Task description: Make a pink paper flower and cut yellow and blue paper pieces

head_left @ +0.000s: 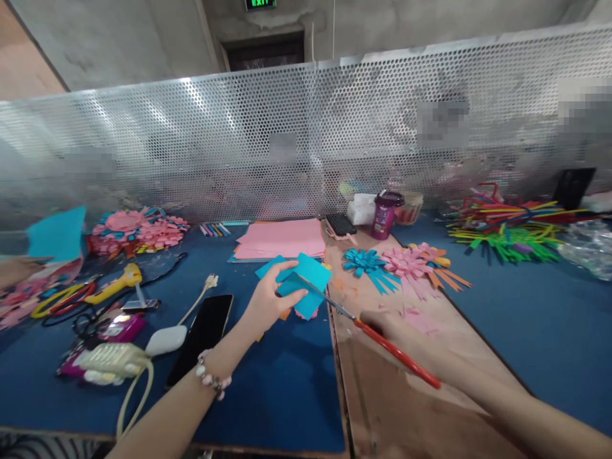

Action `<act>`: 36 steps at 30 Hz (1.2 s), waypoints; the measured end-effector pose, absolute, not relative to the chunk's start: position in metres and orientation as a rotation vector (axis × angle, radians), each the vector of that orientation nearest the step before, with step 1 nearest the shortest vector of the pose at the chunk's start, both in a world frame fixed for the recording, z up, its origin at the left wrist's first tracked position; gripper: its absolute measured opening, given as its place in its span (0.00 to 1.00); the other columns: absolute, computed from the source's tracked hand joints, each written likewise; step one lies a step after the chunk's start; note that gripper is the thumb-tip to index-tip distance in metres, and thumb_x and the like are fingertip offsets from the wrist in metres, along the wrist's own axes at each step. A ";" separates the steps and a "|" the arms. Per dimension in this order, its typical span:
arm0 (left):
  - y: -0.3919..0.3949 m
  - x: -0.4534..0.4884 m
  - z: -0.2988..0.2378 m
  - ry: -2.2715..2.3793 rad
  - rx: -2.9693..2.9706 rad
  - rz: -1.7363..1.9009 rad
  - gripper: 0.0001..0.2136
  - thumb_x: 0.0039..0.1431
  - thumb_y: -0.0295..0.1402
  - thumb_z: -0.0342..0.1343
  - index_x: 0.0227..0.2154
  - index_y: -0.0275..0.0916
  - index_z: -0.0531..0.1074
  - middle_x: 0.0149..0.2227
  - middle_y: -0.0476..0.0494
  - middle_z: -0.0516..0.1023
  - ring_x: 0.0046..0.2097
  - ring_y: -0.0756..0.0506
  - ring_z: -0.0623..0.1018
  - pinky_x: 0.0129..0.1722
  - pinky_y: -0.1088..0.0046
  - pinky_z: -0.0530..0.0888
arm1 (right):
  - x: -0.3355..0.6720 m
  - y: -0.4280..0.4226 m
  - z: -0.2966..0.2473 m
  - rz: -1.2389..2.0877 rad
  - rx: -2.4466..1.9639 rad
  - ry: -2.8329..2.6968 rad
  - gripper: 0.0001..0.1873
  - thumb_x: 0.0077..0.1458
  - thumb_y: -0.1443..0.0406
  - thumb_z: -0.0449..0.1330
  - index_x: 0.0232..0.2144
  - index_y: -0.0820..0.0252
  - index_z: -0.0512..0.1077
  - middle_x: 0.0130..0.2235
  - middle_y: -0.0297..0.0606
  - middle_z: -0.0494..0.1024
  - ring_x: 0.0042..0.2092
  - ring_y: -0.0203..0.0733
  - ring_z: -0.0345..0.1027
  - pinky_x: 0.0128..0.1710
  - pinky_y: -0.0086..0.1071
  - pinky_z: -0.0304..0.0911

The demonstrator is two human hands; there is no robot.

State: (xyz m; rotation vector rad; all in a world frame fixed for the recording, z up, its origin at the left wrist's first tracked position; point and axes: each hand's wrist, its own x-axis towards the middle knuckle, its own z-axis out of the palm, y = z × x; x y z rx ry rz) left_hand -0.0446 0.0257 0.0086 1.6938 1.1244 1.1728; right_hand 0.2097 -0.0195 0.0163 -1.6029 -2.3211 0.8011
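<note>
Near the middle of the table, my left hand point(270, 296) pinches a folded piece of blue paper point(313, 271) between thumb and fingers. From the right, my right hand point(394, 331) grips red-handled scissors point(382, 344). Their metal blades reach the blue paper and lie across its right part. Small orange and pink scraps show under the paper, partly hidden by it. Just beyond the scissors are a blue paper flower point(364, 261) and a pink paper flower point(406, 261), with cut strips hanging from them.
A stack of pink paper point(282, 238) lies behind my hands. To the left are a black phone point(205, 335), a power strip point(112, 363), a yellow glue gun point(117, 284) and a heap of paper flowers point(138, 231). At the back stands a purple cup point(384, 215); another person's hand point(16, 271) shows far left.
</note>
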 end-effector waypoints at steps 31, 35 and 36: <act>0.027 -0.038 -0.003 0.986 1.742 0.913 0.09 0.51 0.35 0.60 0.33 0.35 0.72 0.35 0.44 0.76 0.37 0.47 0.76 0.39 0.72 0.71 | 0.202 0.005 -0.024 -0.222 -0.695 -2.357 0.25 0.60 0.60 0.55 0.57 0.63 0.59 0.56 0.48 0.66 0.59 0.48 0.57 0.57 0.46 0.56; 0.017 -0.032 -0.002 0.926 1.730 0.818 0.10 0.52 0.34 0.60 0.35 0.35 0.73 0.38 0.42 0.77 0.42 0.45 0.76 0.44 0.70 0.70 | 0.206 0.010 -0.023 -0.277 -0.555 -2.485 0.33 0.55 0.53 0.58 0.58 0.63 0.58 0.58 0.45 0.66 0.60 0.49 0.54 0.58 0.47 0.54; 0.016 -0.031 -0.003 0.919 1.709 0.801 0.10 0.52 0.34 0.60 0.36 0.34 0.73 0.38 0.41 0.77 0.42 0.45 0.76 0.43 0.69 0.70 | 0.206 0.010 -0.023 -0.267 -0.545 -2.490 0.33 0.55 0.53 0.57 0.58 0.64 0.59 0.57 0.45 0.67 0.59 0.49 0.55 0.58 0.46 0.55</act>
